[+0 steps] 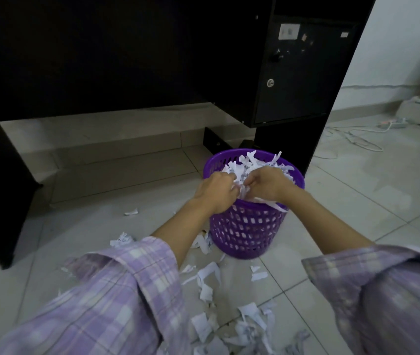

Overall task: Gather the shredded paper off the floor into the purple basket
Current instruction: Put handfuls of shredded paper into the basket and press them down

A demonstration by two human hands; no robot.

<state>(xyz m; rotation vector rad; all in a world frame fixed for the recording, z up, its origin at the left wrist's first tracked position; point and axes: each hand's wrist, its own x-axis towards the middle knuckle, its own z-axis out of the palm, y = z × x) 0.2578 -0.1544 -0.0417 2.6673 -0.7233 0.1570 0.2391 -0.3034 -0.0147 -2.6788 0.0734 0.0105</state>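
Under the black desk (126,47), at its 5 o'clock corner, stands the purple basket (247,226), over which my left hand (216,188) and right hand (267,183) both clutch shredded paper (242,172), scraps littering the floor at 6 o'clock.

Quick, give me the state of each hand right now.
Left hand: closed on shredded paper over the purple basket.
Right hand: closed on the same paper.

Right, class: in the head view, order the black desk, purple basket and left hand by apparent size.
1. Desk, largest.
2. Basket.
3. Left hand, smallest.
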